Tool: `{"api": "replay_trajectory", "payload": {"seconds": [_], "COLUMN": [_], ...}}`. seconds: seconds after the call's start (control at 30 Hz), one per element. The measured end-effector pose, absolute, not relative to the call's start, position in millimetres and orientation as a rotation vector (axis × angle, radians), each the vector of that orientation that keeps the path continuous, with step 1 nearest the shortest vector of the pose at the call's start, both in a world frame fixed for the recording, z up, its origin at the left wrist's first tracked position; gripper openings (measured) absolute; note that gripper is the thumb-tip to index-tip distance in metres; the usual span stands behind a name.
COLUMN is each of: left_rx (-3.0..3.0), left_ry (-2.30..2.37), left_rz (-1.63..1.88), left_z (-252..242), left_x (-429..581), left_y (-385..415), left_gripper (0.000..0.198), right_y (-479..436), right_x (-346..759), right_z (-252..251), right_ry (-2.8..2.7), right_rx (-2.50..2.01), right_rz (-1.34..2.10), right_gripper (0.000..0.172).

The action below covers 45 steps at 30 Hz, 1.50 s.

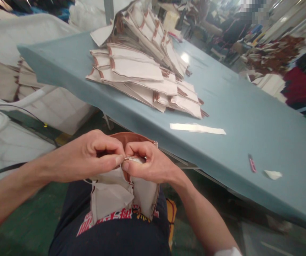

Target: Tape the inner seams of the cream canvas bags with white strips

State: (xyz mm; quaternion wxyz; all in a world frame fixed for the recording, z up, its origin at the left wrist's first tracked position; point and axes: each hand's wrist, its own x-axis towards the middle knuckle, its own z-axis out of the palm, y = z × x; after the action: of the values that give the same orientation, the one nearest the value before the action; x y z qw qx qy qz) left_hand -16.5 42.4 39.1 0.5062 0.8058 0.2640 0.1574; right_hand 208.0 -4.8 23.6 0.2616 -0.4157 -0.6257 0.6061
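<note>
Left hand (94, 156) and right hand (150, 164) meet over the lap (71, 209), fingers (118, 160) pinched together on an edge of the cream fabric piece (111, 199) there, and one uneven tug could pucker its seam or slip it loose.

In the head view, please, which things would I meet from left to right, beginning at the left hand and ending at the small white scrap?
Left hand → right hand → white strip → pink tool → white scrap.
</note>
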Motion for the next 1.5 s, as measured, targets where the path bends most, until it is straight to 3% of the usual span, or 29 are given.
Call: {"api": "replay_trajectory", "payload": {"seconds": [0.13, 0.33, 0.53, 0.77, 1.13, 1.33, 1.5], "left_rx": [1.879, 1.834, 1.872, 2.191, 2.499, 2.790, 2.774], "left_ry": [0.675, 0.737, 0.745, 0.823, 0.781, 0.721, 0.683], "left_rz": [0.337, 0.381, 0.312, 0.505, 0.689, 0.600, 0.672], "left_z": [39, 29, 32, 45, 37, 34, 22], "left_x": [-18, -22, -26, -15, -12, -21, -31], "left_y": [36, 31, 24, 18, 13, 13, 9], "left_gripper": [0.042, 0.029, 0.039, 0.025, 0.019, 0.035, 0.035], "right_y": [-7, -10, -15, -18, -18, -17, -22], "right_x": [207, 211, 224, 224, 222, 222, 212], "right_z": [27, 26, 24, 37, 33, 29, 15], "right_ry": [-1.711, -1.752, -1.783, -1.907, -1.958, -1.883, -1.715], "right_rx": [-1.205, -1.189, -1.022, -1.234, -1.266, -1.176, -1.178], "right_rz": [1.593, 1.471, 1.519, 1.236, 1.120, 1.216, 1.229], "right_gripper": [0.025, 0.028, 0.030, 0.015, 0.012, 0.011, 0.012]}}
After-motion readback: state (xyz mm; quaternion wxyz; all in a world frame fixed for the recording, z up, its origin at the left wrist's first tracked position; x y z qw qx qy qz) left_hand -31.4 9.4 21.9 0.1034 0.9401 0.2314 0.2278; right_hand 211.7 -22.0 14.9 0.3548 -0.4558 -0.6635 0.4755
